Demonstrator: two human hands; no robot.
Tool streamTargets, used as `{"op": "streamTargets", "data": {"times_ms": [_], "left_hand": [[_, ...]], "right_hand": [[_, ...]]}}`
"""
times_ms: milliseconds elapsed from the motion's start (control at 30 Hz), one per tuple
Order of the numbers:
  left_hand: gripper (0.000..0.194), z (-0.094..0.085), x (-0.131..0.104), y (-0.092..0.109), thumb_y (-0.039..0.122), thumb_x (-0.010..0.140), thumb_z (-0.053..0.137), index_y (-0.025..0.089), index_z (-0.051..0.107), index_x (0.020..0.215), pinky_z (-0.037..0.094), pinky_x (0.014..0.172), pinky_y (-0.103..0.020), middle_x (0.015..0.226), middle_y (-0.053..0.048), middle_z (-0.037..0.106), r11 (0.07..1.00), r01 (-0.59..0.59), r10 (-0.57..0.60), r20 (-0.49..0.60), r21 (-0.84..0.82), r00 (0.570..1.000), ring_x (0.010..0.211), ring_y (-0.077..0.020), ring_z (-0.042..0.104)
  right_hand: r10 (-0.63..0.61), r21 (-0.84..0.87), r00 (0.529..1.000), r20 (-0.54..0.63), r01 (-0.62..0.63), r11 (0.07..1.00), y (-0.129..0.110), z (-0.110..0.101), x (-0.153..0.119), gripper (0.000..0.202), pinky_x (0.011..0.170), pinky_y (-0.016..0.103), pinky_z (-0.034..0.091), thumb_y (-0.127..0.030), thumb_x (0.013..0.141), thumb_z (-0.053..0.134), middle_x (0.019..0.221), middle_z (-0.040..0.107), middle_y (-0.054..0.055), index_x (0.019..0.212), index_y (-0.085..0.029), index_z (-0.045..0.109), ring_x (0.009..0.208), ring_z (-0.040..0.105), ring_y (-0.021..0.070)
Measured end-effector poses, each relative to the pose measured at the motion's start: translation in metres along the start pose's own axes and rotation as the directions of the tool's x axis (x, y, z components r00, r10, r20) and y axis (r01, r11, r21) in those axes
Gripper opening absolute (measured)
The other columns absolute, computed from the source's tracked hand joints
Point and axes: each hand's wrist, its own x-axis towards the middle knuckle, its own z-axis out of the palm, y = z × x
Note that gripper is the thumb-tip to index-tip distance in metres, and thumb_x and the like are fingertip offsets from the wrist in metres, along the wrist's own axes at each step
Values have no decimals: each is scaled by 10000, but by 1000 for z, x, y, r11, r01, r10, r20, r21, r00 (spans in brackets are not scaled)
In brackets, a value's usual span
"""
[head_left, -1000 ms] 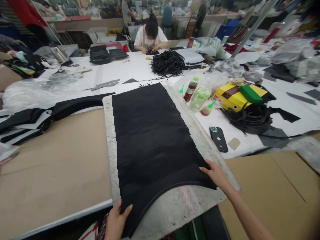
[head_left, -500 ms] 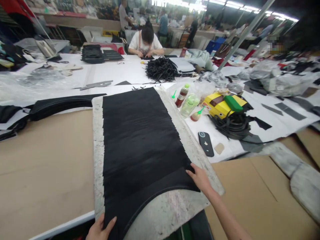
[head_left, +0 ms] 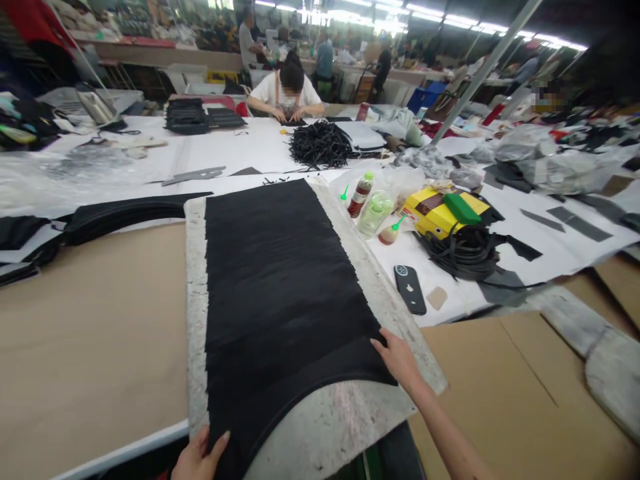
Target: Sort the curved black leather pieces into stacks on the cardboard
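A large black leather-like sheet (head_left: 280, 273) lies flat on a worn pale board (head_left: 340, 417). Its long side edges are jagged, and the near edge curves inward in an arc. At the sheet's near left corner, my left hand (head_left: 197, 457) pinches the edge, thumb on top. My right hand (head_left: 397, 357) grips the right edge close to the near right corner, fingertips lying on the black surface. The undersides of both grips are hidden.
Right of the board are a capped bottle (head_left: 360, 195), a green-tipped squeeze bottle (head_left: 391, 231), a phone (head_left: 410, 289), a yellow box (head_left: 433, 212) and coiled black strips (head_left: 465, 253). Brown panels (head_left: 95, 333) flank the board. Across the white table a co-worker (head_left: 287, 90) bends over work.
The camera view has tilted slightly. Both hands keep their places on the black sheet, and the sheet stays on the board. The co-worker's arms have shifted a little.
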Motion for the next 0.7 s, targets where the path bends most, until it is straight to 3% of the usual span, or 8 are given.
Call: {"op": "streamTargets", "data": {"times_ms": [100, 233, 700], "left_hand": [[342, 0, -6, 4, 479, 598, 665, 202, 687, 797, 525, 861, -369, 865, -65, 741, 1000, -15, 15, 48, -9, 999, 933, -305, 668], [322, 0, -7, 1, 441, 638, 650, 186, 687, 831, 509, 854, -346, 865, -77, 737, 1000, -5, 5, -4, 15, 1000, 917, -277, 667], [191, 2, -8, 0, 304, 699, 627, 189, 682, 842, 492, 802, -311, 778, -42, 719, 995, -11, 15, -30, 101, 999, 837, -219, 659]], "right_hand": [[3, -6, 1000, 7, -3, 1000, 2, 3, 2, 439, 878, 383, 422, -408, 889, 412, 1152, 647, 155, 1184, -126, 574, 1074, 590, 312], [-12, -20, 999, 43, 13, 1000, 9, 10, 9, 503, 856, 420, 437, -460, 873, 403, 1157, 635, 195, 1196, -112, 570, 1059, 592, 345], [-14, -73, 999, 34, 17, 997, 26, 25, 19, 689, 837, 432, 464, -616, 829, 324, 1162, 639, 168, 1223, -102, 561, 1046, 590, 364]]}}
